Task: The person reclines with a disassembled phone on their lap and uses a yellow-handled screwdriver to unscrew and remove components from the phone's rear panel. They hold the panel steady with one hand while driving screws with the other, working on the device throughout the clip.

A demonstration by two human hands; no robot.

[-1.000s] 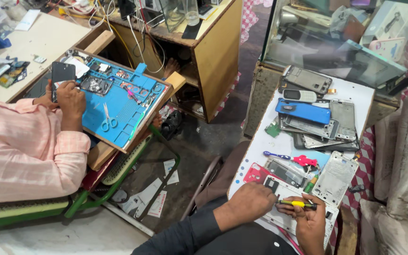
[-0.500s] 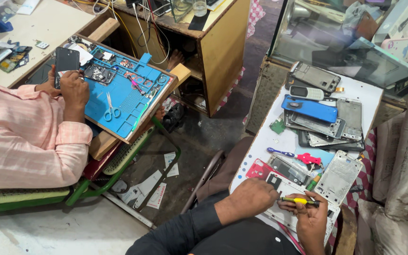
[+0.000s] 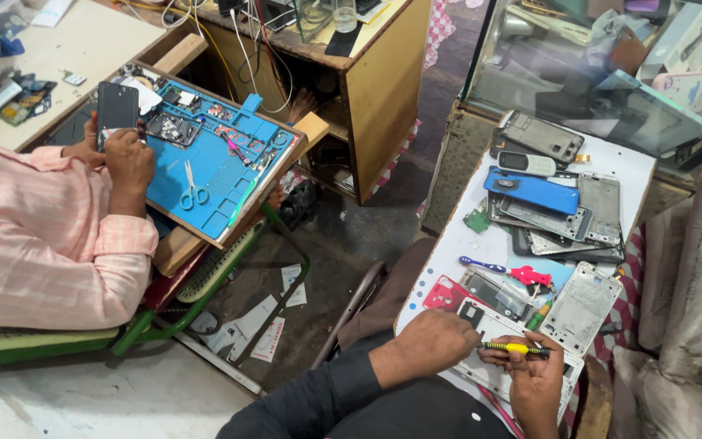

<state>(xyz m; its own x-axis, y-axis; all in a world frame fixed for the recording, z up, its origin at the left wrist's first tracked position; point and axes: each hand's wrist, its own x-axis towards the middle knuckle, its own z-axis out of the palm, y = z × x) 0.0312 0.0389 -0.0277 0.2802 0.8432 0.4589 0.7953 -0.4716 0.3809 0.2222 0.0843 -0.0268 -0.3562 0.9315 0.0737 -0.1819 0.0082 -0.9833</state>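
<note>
I look down at my two hands over the white work surface [image 3: 493,244], near its closest edge. My right hand [image 3: 536,382] is curled around a small screwdriver with a yellow and black handle [image 3: 515,348]; the thumb and fingers close on it and it lies almost level, its handle end pointing toward my left hand [image 3: 436,341]. My left hand is a loose fist with the knuckles up, and it rests on a white opened phone frame [image 3: 497,333] on the surface. I cannot tell if this hand grips anything under it.

Just beyond the white phone frame lie a red phone cover [image 3: 446,294], a dark opened phone body [image 3: 493,293] and a second pale phone frame [image 3: 582,307]. Farther from the frame I see a blue-handled screwdriver [image 3: 481,264] beside a small red tool [image 3: 530,276], and then a blue flat phone back [image 3: 532,191] on a pile of grey phone parts [image 3: 562,223].

Well apart from the white phone frame, across the floor, another person in a pink striped shirt [image 3: 34,244] holds a black phone [image 3: 117,110] over a blue repair mat [image 3: 213,167], where small blue-handled scissors [image 3: 192,191] lie.
</note>
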